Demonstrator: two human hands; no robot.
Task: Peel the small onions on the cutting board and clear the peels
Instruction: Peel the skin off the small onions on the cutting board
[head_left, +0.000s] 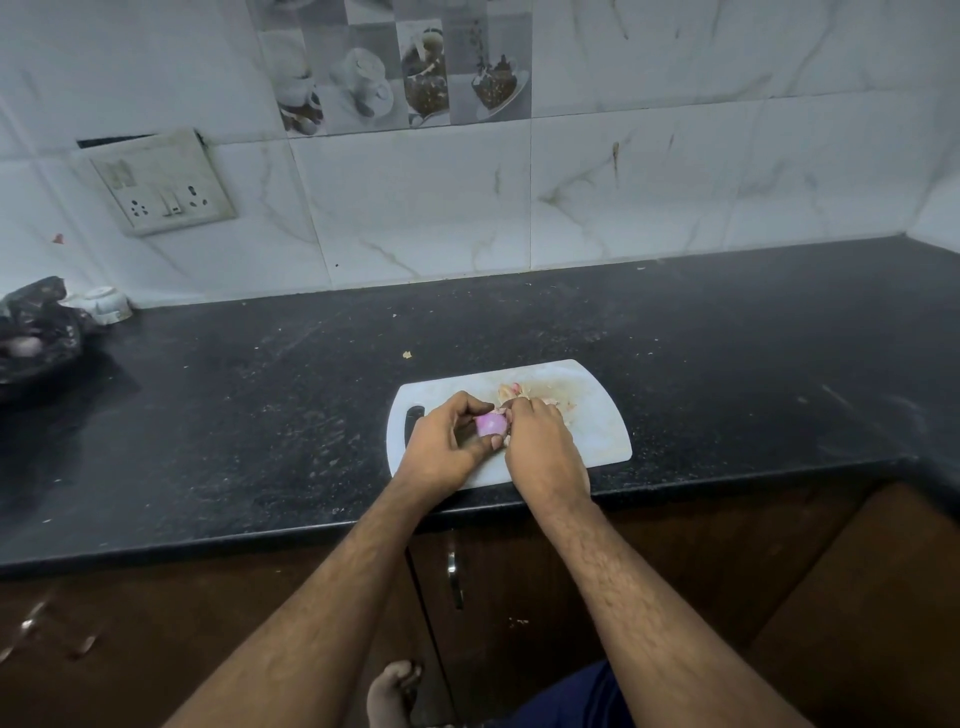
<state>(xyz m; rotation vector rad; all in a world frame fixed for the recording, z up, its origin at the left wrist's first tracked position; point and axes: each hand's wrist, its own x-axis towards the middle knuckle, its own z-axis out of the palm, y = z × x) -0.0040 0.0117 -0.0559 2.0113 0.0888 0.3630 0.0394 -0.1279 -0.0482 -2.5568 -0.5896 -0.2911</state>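
A white cutting board (597, 431) lies on the black counter near its front edge. Just above the board, my left hand (441, 447) grips a small purple onion (491, 424) between its curled fingers and thumb. My right hand (540, 447) meets it from the right, its fingertips pinching at the onion's right end; what they hold there is hidden. A heap of pale onion peels (524, 393) lies on the board just behind my hands.
The black counter (260, 415) runs left and right, with a tiled wall behind. A black plastic bag (36, 332) and a small white bowl (106, 303) sit at the far left. One peel scrap (408, 355) lies behind the board. Cabinet doors are below.
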